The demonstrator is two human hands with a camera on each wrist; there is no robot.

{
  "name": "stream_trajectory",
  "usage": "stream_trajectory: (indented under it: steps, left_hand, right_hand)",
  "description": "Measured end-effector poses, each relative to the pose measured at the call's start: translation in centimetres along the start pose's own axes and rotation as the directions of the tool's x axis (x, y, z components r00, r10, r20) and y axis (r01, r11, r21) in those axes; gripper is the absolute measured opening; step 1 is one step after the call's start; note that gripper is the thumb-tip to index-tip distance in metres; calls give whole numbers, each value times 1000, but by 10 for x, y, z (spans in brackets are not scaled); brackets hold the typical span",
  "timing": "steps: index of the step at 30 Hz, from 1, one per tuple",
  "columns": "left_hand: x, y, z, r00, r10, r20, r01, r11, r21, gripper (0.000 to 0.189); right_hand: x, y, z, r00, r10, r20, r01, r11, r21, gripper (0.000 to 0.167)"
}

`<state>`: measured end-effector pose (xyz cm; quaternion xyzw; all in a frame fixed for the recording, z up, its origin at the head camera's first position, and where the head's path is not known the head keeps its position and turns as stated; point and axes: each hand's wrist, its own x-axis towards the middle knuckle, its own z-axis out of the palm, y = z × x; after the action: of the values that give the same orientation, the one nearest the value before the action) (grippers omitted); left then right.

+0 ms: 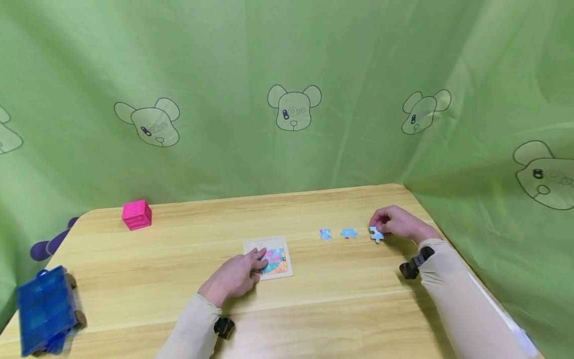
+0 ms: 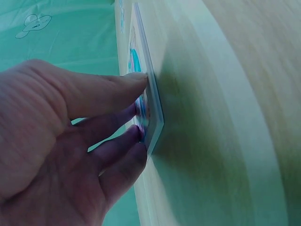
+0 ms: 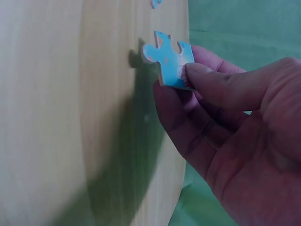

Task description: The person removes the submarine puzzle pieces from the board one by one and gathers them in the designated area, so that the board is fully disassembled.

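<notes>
Between thumb and fingers my right hand (image 1: pixel 396 222) pinches a light blue jigsaw piece (image 3: pixel 175 61), held just over the tabletop in the right wrist view. My left hand (image 1: pixel 236 275) rests on a square jigsaw board (image 1: pixel 269 240) with a pale frame. In the left wrist view its thumb (image 2: pixel 110 92) lies at the board's near edge, and the other fingertips touch the picture, which is pink, teal and orange where it shows. Part of the picture is hidden under the fingers. Two loose jigsaw pieces lie in a row between the hands, one patterned (image 1: pixel 325 234) and one blue (image 1: pixel 348 233).
On the wooden table (image 1: pixel 341 319), a pink box (image 1: pixel 137 215) stands at the back left. A blue translucent toy with wheels (image 1: pixel 47 309) sits at the left edge. Green curtains (image 1: pixel 224 164) printed with bear heads hang behind and to the right.
</notes>
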<state>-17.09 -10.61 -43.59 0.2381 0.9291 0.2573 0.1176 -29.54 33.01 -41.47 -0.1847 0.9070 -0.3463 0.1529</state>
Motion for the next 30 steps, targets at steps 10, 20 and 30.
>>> stream_trajectory:
  steps: [10, 20, 30]
  left_hand:
    - [-4, -1, 0, 1000, -11, -4, 11, 1000, -23, 42]
    - [1, 0, -2, 1000, 13, -8, -13, 1000, -5, 41]
    - [0, -1, -1, 1000, 8, -10, -8, 1000, -12, 41]
  right_hand:
    - [9, 10, 8, 1000, 5, 1, -5, 998, -64, 17]
    - [8, 11, 9, 1000, 16, -10, -17, 994, -108, 16]
    - [10, 16, 11, 1000, 18, -4, -18, 994, -110, 11]
